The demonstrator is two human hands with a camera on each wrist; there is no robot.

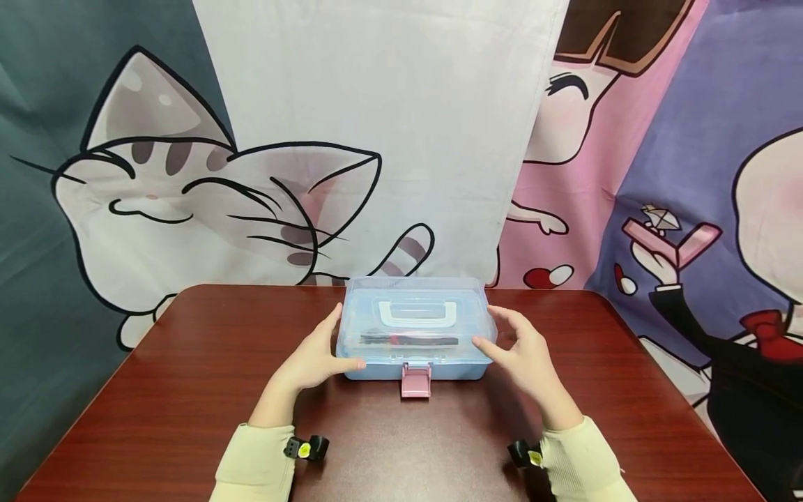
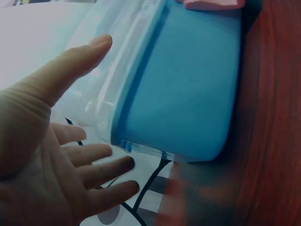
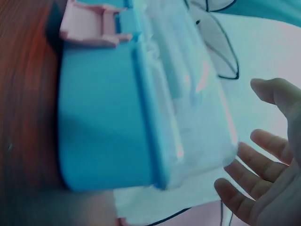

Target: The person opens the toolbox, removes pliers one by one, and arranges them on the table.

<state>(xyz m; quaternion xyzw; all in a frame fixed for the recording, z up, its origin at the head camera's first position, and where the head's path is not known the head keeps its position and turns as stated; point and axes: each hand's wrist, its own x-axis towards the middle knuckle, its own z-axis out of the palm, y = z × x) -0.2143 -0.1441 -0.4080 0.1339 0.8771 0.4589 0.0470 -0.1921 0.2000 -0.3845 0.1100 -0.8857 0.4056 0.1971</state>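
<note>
A blue plastic storage box [image 1: 376, 371] with a clear lid [image 1: 357, 296] sits on the table, lid down. The white handle [image 1: 417, 322] lies flat on top, and the pink latch [image 1: 416, 383] at the front hangs flipped outward. Through the lid show long dark items [image 1: 433, 341]. At the box's left end is my left hand [image 1: 316, 355], thumb by the front corner and fingers spread in the left wrist view. My right hand [image 1: 523, 352] is at the right end, fingers spread, thumb overlapping the lid in the head view. Neither hand grips anything.
The dark red wooden table [image 1: 401, 446] has its far edge right behind the box. Beyond it hangs a cloth backdrop [image 1: 389, 90] printed with a cartoon cat and figures. Each sleeve end carries a small black wrist camera [image 1: 307, 447].
</note>
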